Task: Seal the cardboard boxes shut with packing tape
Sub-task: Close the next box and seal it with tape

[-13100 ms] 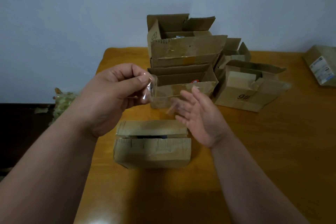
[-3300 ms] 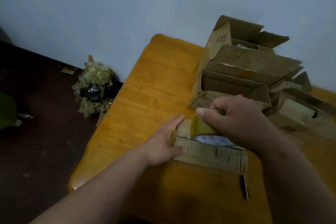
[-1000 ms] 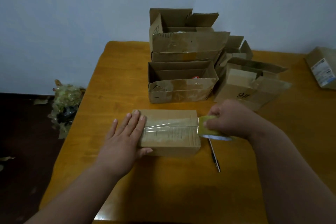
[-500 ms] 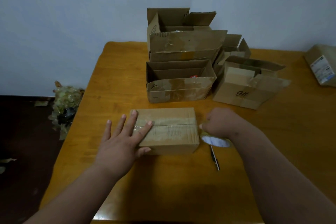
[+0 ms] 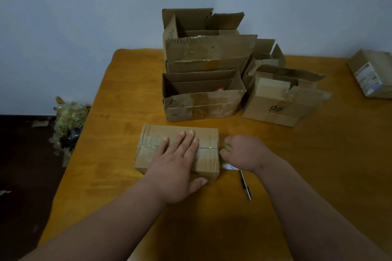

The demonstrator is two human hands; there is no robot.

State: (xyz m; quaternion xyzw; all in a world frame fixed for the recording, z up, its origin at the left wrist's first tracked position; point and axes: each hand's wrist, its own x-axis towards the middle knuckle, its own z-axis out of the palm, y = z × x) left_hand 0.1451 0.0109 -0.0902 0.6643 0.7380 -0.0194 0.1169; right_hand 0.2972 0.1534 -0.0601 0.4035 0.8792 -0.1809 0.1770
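1. Box (image 5: 178, 148) closed, lying on desk (image 5: 127, 99) near front centre, long side left-right. Clear tape strip (image 5: 148, 146) runs along top seam, left end to right edge.
2. Left hand (image 5: 177, 167) flat and open, palm down on box top over the seam, fingers spread toward 12 o'clock, thumb hanging over the near face. Grips nothing.
3. Right hand (image 5: 241, 152) curled closed at 3 o'clock of box, touching its right end, wrapped around tape roll (image 5: 228, 148). Only a yellowish sliver of roll shows by the fingers, plus a pale bit under the hand.
4. Pen (image 5: 245, 185) lies on desk at 5 o'clock of box, just under right wrist, pointing roughly 12 to 6.
5. Open box (image 5: 201, 101) at 12 o'clock of sealed box, near but apart, flaps up, something red and white inside.
6. Taller open boxes (image 5: 203, 48) stacked behind that, by the wall.
7. Box marked "9#" (image 5: 280, 101) at 2 o'clock, flaps loose, slightly rotated. Small open box (image 5: 265, 57) behind it.
8. Labelled parcel (image 5: 371, 74) at far right desk edge, well apart, partly cut off.
9. Floor at 9 o'clock: crumpled tape wad (image 5: 67, 121) beside desk, against wall.
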